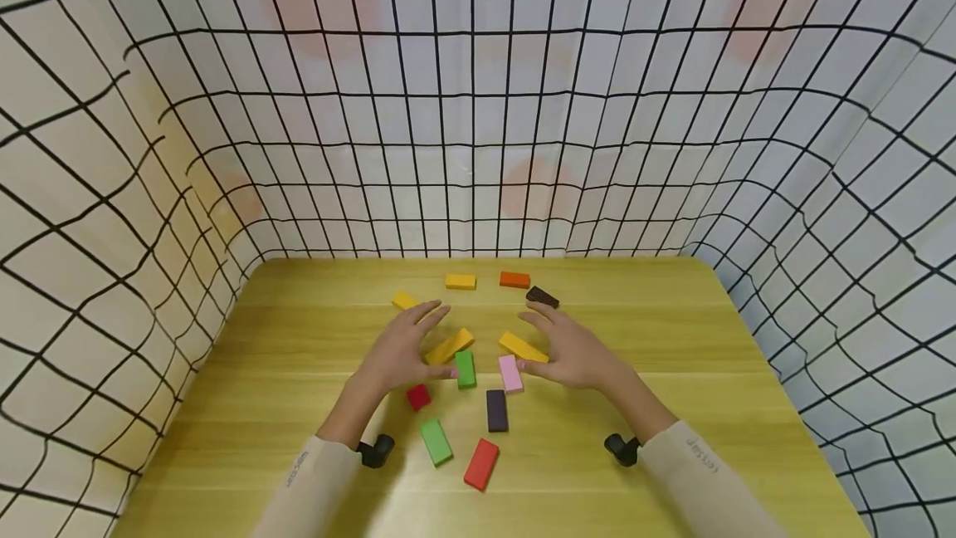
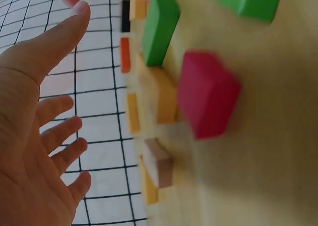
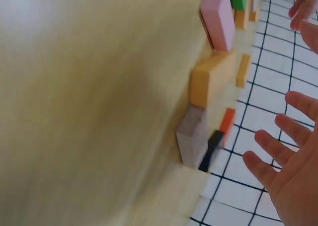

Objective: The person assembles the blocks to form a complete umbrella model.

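Observation:
My left hand (image 1: 403, 349) hovers over the left blocks, fingers spread and holding nothing. Nearest to it are a yellow block (image 1: 450, 346), a green block (image 1: 465, 369) and a crimson block (image 2: 206, 94). A brownish block (image 2: 160, 161) shows in the left wrist view; the hand hides it from the head view. Mirroring that pose, my right hand (image 1: 573, 349) is held above the table with loose, empty fingers. Close to it lie a pink block (image 1: 511, 374) and another yellow block (image 1: 522, 347). The right wrist view also reveals a greyish block (image 3: 193, 136).
Nearer me lie a dark block (image 1: 496, 411), a light green block (image 1: 436, 442) and a red block (image 1: 481, 464) on the wooden table (image 1: 246, 405). Yellow (image 1: 460, 281), orange (image 1: 514, 279) and black (image 1: 542, 297) blocks lie farther back. White walls with black grid lines (image 1: 472, 106) enclose the table.

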Demonstrator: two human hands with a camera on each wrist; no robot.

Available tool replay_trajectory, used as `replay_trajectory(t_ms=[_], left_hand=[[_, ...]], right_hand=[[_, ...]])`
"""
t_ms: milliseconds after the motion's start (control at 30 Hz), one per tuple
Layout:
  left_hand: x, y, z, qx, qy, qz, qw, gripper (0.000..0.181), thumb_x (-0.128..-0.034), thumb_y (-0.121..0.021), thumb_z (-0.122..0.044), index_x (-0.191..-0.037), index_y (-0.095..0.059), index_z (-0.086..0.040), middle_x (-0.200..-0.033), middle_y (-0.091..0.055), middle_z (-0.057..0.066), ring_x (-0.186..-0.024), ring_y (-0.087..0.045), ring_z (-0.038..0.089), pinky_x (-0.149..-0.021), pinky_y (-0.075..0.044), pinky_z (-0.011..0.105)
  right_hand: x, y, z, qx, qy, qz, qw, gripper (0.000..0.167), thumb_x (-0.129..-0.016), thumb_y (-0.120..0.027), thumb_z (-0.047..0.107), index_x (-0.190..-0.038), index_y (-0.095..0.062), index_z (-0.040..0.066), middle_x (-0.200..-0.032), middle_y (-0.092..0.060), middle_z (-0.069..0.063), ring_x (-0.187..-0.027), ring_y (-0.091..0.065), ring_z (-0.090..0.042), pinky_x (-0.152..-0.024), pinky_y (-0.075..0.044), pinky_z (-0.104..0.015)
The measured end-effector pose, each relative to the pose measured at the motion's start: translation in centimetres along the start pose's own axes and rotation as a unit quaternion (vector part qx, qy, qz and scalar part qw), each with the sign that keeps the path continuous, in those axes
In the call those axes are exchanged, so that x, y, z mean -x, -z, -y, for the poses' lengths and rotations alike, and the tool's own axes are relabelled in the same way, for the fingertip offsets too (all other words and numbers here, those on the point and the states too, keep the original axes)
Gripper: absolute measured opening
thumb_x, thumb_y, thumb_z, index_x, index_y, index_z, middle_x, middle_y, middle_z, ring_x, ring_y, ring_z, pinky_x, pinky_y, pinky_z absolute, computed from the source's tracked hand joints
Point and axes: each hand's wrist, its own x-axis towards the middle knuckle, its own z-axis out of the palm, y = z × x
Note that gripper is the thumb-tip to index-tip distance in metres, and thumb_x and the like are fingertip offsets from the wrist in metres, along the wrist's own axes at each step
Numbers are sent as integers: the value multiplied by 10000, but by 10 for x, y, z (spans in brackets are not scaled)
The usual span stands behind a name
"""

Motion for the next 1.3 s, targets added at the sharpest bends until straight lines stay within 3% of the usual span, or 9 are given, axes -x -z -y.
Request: replay_trajectory(t_ms=[233,500,700,900,1100,1300], left_hand=[[12,-21,-9,440,177,314,9984,1025,-769,-842,-614,-1590,-420,-167,-1654,-373,92,-1512,-357,393,-1181,-368,615],[19,-40,-17,475,220,406,9978,1016,-784,-803,-660,-1595,-415,-186,-1661,-365,50,-1524,-347,334,-1200,-358,580],[23,-47,-22,331,257,467,9980,999,-823,-767,-658,-1601,-396,-154,-1654,-378,55,-1505,-360,355,-1205,-358,569],[26,-55,-24,274,216,342,9988,938,-835,-762,-649,-1569,-456,-151,-1631,-415,47,-1475,-391,331,-1193,-372,558],[30,-64,-28,500,111,127,9986,831,-861,-756,-612,-1505,-545,-132,-1590,-470,64,-1444,-432,319,-1180,-395,547],[29,-66,-31,501,92,-32,9987,615,-949,-740,-425,-1457,-595,-111,-1555,-512,74,-1378,-480,290,-1150,-432,504]], right_hand=[[2,-21,5,-229,7,171,9996,796,-951,-631,574,-1546,-464,71,-1634,-395,-138,-1495,-385,-395,-1169,-380,-624],[5,-39,6,-225,-221,221,9993,723,-953,-666,503,-1521,-507,86,-1617,-428,-96,-1494,-396,-343,-1189,-384,-563],[6,-49,4,-48,-117,0,9999,645,-965,-671,454,-1477,-555,80,-1559,-485,-93,-1447,-452,-311,-1174,-416,-522],[5,-54,3,-63,-32,-200,9998,612,-951,-690,423,-1438,-592,66,-1512,-522,-101,-1414,-477,-309,-1172,-418,-510],[7,-61,3,-113,101,-232,9996,563,-947,-694,436,-1423,-618,145,-1493,-545,-58,-1402,-484,-270,-1163,-424,-508],[10,-63,5,-185,340,-321,9987,523,-930,-717,399,-1389,-645,157,-1445,-591,-48,-1372,-510,-261,-1158,-426,-509]])
